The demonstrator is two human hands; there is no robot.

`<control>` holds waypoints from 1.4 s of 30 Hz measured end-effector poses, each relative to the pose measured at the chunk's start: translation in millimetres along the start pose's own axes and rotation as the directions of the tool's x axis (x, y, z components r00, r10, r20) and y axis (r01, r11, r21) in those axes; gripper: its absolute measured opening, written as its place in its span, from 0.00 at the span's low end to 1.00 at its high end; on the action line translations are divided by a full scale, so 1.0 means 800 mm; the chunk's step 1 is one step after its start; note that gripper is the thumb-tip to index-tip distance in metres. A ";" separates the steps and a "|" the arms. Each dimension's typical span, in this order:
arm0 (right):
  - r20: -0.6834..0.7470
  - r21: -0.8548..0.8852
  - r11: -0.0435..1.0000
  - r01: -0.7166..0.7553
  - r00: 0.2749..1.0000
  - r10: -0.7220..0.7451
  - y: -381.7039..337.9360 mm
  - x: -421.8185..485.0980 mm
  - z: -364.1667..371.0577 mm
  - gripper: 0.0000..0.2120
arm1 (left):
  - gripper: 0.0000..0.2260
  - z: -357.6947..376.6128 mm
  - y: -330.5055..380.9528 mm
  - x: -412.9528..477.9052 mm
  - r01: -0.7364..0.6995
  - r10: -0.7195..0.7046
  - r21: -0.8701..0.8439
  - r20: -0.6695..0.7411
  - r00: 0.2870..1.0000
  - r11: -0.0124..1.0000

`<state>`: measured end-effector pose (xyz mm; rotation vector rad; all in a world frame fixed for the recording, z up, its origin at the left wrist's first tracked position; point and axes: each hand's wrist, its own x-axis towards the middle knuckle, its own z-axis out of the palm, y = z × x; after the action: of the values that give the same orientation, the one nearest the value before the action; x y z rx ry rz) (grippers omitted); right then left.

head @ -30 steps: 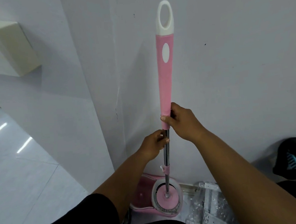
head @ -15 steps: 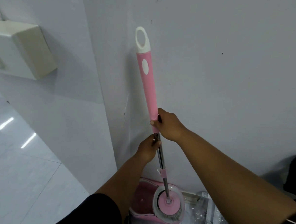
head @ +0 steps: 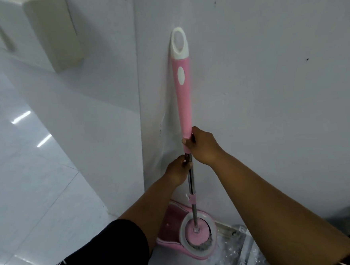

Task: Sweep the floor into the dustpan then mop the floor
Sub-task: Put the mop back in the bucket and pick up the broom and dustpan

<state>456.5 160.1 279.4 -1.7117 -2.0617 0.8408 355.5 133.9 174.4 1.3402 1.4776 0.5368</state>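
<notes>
At the centre of the frame, a tall mop with a pink grip and steel pole [head: 183, 102] stands upright against a pale wall. The right hand [head: 203, 146] curls around the grip's lower end; the left hand [head: 177, 169] pinches the pole just beneath. Its head sits in a pink spin bucket [head: 172, 225] at lower centre.

Glossy white tiled floor [head: 29, 194] is seen, with light streaks reflected on it. A pink mop bucket [head: 169, 224] is set on it at the foot of the wall [head: 249, 85]. A clear plastic-wrapped package [head: 236, 250] is laid just beside the bucket.
</notes>
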 end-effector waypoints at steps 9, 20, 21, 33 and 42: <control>-0.005 -0.011 1.000 -0.013 1.000 0.013 0.010 -0.012 0.005 0.14 | 0.18 0.005 0.002 0.001 0.039 -0.039 -0.002 -0.042 0.998 0.999; 0.008 0.026 0.998 -0.062 0.998 0.062 0.023 -0.051 -0.006 0.29 | 0.22 0.004 0.002 -0.030 0.000 -0.020 -0.112 -0.179 0.984 0.994; 0.009 0.027 0.998 -0.063 0.998 0.063 0.025 -0.056 -0.008 0.29 | 0.23 0.005 0.001 -0.034 0.000 -0.021 -0.117 -0.185 0.983 0.993; -0.009 0.017 1.000 -0.018 1.000 0.018 0.036 -0.128 -0.026 0.29 | 0.27 0.015 0.001 -0.107 -0.047 0.072 0.091 -0.296 0.952 0.995; -0.021 -0.106 0.977 0.185 0.982 -0.188 0.030 -0.221 -0.026 0.26 | 0.29 0.027 -0.017 -0.226 0.037 0.113 0.343 -0.407 0.907 0.938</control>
<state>526.8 -3.8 300.4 -1.5400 -2.2379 0.6559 341.9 -41.4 223.8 1.5955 1.9745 0.6433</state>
